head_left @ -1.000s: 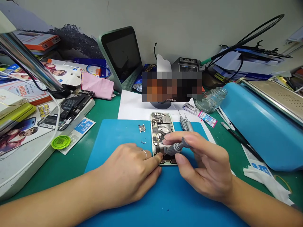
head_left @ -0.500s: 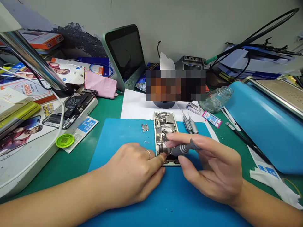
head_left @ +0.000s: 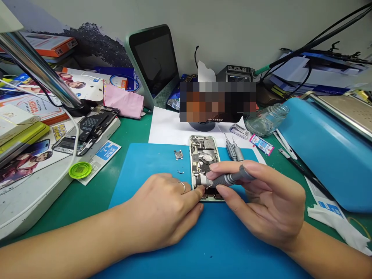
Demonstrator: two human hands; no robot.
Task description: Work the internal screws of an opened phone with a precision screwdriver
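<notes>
An opened smartphone (head_left: 207,157) with its inner parts bare lies upright in my view on a blue mat (head_left: 151,162). My left hand (head_left: 168,209) is closed at the phone's lower left edge, its index fingertip pressing on the lower part and holding it. In my right hand (head_left: 267,201) is a grey screwdriver (head_left: 232,178), gripped between thumb and fingers and tilted, with its tip low over the phone beside my left fingertip. The exact spot under the tip is too small to make out. A small metal bracket (head_left: 178,155) and a tiny part (head_left: 180,171) lie left of the phone.
Two more screwdrivers (head_left: 234,149) lie behind the phone on the right. A glass jar (head_left: 267,119) rests on its side farther back. A second opened phone (head_left: 87,130), a green lid (head_left: 80,170) and a lamp post (head_left: 49,73) are at left; a blue machine (head_left: 319,155) flanks the right.
My right thumb has come up against the screwdriver, and its handle end has swung slightly right. My left hand stays on the phone. The view has shifted a little.
</notes>
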